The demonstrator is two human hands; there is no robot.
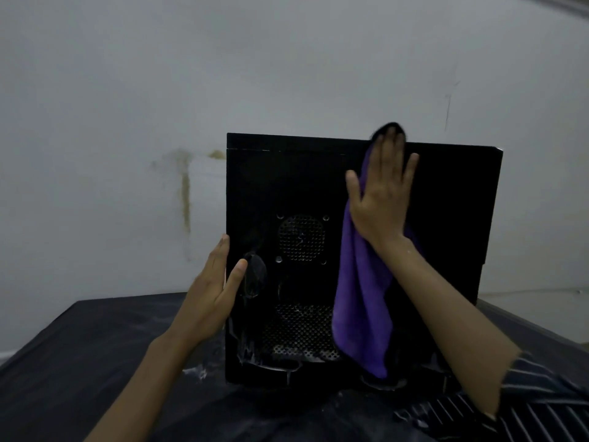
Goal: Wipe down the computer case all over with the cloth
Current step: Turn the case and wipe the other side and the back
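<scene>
Black computer case (452, 202) upright, vents (301, 237) toward person | right hand (382, 199) presses cloth (360, 298)

No text, label or brand seems readable anywhere; the case (446, 202) looks plain black.

A single wide-angle view comes from a camera worn on the person's head. It faces forward and tilts slightly down. The camera is close: both forearms reach in from the bottom edge, the left hand (216, 282) left of centre and the right hand (382, 199) right of centre and higher. A black computer case (287, 186) stands within arm's reach and fills the middle of the frame, its perforated panel facing the lens. A dark table (95, 346) spans the lower part. A pale wall (127, 90) fills the upper half, bowing at the corners.
</scene>
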